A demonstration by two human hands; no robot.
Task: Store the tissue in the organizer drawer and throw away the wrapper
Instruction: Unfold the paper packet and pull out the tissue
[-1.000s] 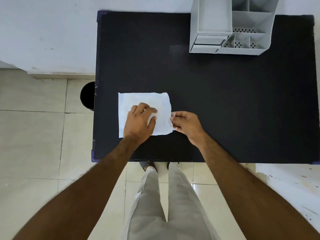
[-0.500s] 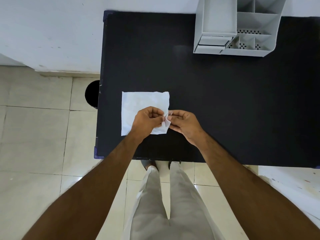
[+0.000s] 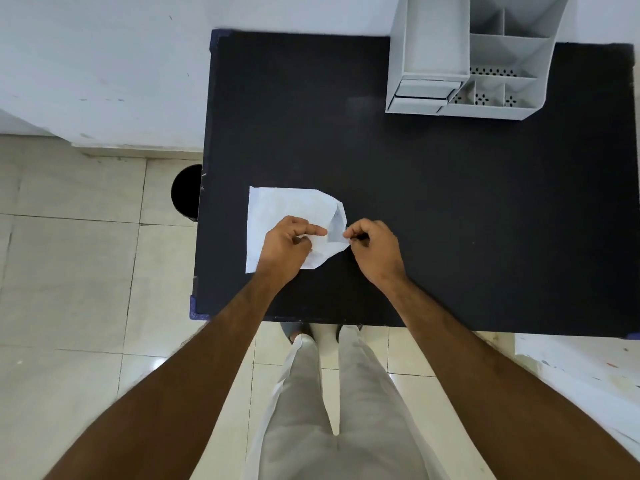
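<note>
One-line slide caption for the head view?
Both hands, left hand and right hand, pinch a flat white paper packet on the black table.

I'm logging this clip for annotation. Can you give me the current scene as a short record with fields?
surface: black table
white packet: white tissue packet lying flat near the table's left edge, right edge lifted
left hand: left hand pinching the packet
right hand: right hand pinching the packet's right edge
organizer: grey organizer at the far right of the table, drawers shut
bin: black bin on the floor, left of the table
</note>
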